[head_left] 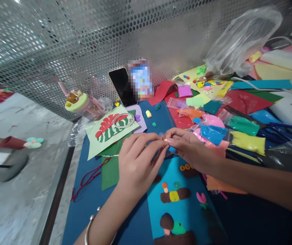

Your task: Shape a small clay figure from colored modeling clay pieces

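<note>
My left hand (138,160) and my right hand (186,146) meet fingertip to fingertip above a light blue card (184,211). Between them they pinch a tiny orange bit of clay (165,139) and a thin clear plastic scrap. The card carries small clay figures: brown mounds, a yellow block, mushrooms and a pink flower. A silver bangle (91,226) circles my left wrist.
Small bags of coloured clay (246,141) lie to the right on sheets of coloured paper. A black phone (122,86) leans on the perforated metal wall. A green card with a red clay flower (110,131), a red cord (89,177) and a cup with a clay lid (80,102) lie left.
</note>
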Demonstrator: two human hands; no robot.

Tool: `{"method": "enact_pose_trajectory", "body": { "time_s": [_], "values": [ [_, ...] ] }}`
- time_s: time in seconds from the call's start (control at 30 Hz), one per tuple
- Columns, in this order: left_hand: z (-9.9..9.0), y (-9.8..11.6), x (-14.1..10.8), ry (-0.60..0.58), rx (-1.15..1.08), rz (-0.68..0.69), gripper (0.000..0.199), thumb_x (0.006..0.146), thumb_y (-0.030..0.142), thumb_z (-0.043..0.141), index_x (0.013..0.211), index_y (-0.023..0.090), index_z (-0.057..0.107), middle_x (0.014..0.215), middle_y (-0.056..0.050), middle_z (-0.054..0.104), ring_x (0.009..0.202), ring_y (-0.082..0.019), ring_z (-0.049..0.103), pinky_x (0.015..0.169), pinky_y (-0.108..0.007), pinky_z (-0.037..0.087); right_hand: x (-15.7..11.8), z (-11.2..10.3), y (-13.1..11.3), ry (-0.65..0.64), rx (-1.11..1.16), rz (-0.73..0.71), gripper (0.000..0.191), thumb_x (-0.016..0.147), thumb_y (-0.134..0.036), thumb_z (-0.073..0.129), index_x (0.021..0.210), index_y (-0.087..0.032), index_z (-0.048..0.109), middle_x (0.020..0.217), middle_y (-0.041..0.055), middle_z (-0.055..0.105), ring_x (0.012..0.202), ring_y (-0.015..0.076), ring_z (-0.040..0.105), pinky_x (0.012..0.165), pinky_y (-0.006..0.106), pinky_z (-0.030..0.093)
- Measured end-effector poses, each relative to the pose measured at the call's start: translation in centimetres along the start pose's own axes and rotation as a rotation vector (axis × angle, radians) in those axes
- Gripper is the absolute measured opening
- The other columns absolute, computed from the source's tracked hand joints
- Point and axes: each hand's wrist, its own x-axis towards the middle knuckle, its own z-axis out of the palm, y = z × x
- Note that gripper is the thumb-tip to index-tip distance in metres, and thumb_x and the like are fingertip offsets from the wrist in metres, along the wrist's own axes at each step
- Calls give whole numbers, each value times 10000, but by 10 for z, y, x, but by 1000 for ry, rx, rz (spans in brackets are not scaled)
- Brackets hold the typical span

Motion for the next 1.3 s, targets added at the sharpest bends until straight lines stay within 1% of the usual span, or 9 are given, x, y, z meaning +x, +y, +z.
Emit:
{"method": "enact_pose_trajectory", "body": {
  "time_s": [0.1,0.2,0.33,0.57,0.7,0.9,1.07,1.23,1.3],
  "values": [
    [-1,3,3,-16,-84,-154,75,787,138,680,819,205,667,873,-13,679,829,-144,625,762,-286,508,1,-3,2,-11,-41,-29,171,752,-317,740,840,-229,623,740,-41,595,655,71,499,586,197,371],
    [-2,4,6,-83,-199,-299,101,771,116,681,803,211,667,851,-9,677,835,-145,627,748,-274,511,2,-6,4,-16,-77,-34,155,765,-321,727,857,-237,635,778,-26,615,697,83,519,603,200,386],
    [-1,2,6,-110,-308,-395,114,764,104,679,800,213,671,829,-5,677,817,-140,620,723,-264,508,2,-7,5,-7,-102,-34,147,761,-328,725,853,-242,650,779,-20,614,741,92,538,629,198,408],
    [1,1,6,-102,-362,-440,93,758,119,682,778,209,669,811,-1,676,791,-134,614,711,-263,499,2,-6,6,-24,-89,-36,159,751,-311,735,865,-241,648,842,-21,646,782,87,583,703,198,447],
    [1,1,6,-112,-374,-458,83,762,127,677,776,208,670,809,-5,671,786,-139,612,707,-273,497,2,-6,5,-22,-89,-38,152,754,-301,729,864,-237,645,831,-20,641,788,85,587,703,191,454],
    [1,3,6,-90,-375,-476,68,761,145,690,750,204,659,787,-6,664,758,-137,599,692,-275,495,0,-4,4,-17,-128,-58,153,764,-307,702,880,-231,636,848,4,642,816,120,587,733,243,472],
    [1,4,6,-82,-375,-486,70,762,140,683,745,202,654,781,-3,660,750,-133,598,686,-270,494,0,-3,4,-16,-135,-76,133,777,-305,693,874,-232,638,826,-9,629,776,103,571,718,235,463],
    [1,5,6,-91,-393,-488,67,796,142,635,775,202,656,785,-4,666,748,-133,607,689,-275,498,0,-3,4,-10,-117,-66,132,784,-318,691,871,-230,645,772,-19,627,718,91,560,643,210,443],
    [1,5,6,-82,-377,-486,49,785,159,658,763,202,649,782,-3,662,751,-136,605,694,-279,500,-1,-3,3,-14,-127,-71,127,788,-322,687,866,-231,644,775,-16,628,731,99,564,664,221,447]
  ]
}}
